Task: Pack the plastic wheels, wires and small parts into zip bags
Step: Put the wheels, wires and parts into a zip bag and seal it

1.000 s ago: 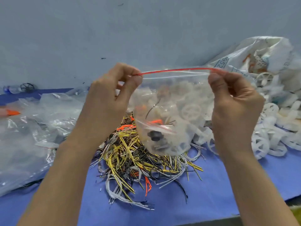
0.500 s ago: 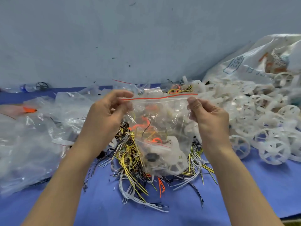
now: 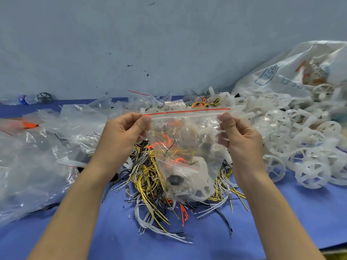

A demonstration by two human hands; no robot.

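Note:
A clear zip bag (image 3: pixel 185 147) with a red seal strip hangs upright over the table. My left hand (image 3: pixel 124 134) pinches its top left corner and my right hand (image 3: pixel 238 136) pinches its top right corner. Inside the bag lie a white plastic wheel, a black part, orange and yellow wires and a smaller zip bag. Under it spreads a heap of yellow, black, white and orange wires (image 3: pixel 150 184). A big pile of white plastic wheels (image 3: pixel 300 147) fills the right side.
Empty clear bags (image 3: pixel 37 156) are heaped on the left of the blue table (image 3: pixel 225 241). A large printed white sack (image 3: pixel 293 76) leans at the back right. A grey wall (image 3: pixel 150 44) stands behind. A dark wheel (image 3: pixel 44 98) lies far left.
Both hands lowered the bag from in front of the wall down to just above the wire heap, and the bag top is now stretched flat between them.

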